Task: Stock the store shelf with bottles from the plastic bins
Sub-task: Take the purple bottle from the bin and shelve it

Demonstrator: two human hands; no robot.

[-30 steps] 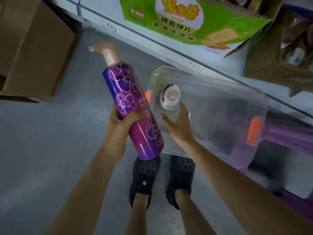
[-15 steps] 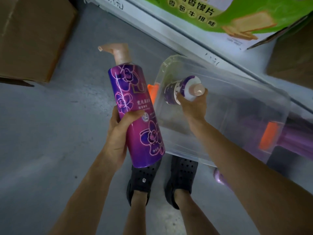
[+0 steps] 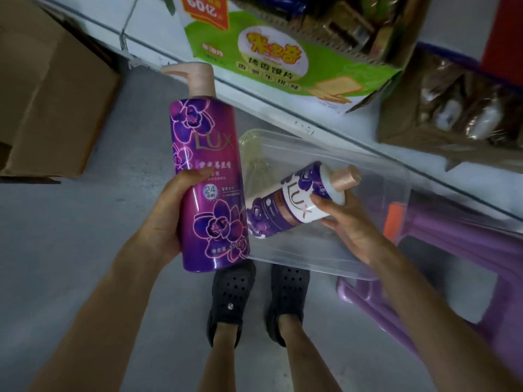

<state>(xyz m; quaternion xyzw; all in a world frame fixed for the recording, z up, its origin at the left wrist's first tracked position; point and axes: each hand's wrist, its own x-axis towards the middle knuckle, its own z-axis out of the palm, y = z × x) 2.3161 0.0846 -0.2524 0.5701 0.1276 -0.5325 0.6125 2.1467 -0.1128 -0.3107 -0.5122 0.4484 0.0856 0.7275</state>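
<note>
View from above of a person standing at a clear plastic bin (image 3: 370, 179) that sits low in front of a white store shelf (image 3: 283, 111). Just left of the bin, the left hand (image 3: 167, 219) grips a tall purple pump bottle (image 3: 206, 176) upright, fingers wrapped round its lower half and the thumb across the flowered label. Over the bin's open inside, the right hand (image 3: 351, 227) holds a smaller purple and white bottle (image 3: 294, 205) on a slant, cap pointing up and right, with the thumb on the label and the fingers curled beneath. Behind the bin, a green snack box (image 3: 283, 52) stands on the shelf. A purple stool (image 3: 452, 250) shows at the bin's right side. Far left of the bin is a cardboard box (image 3: 51, 94) on the grey floor (image 3: 85, 250). Black shoes (image 3: 232, 292) stand just in front of the bin.
</note>
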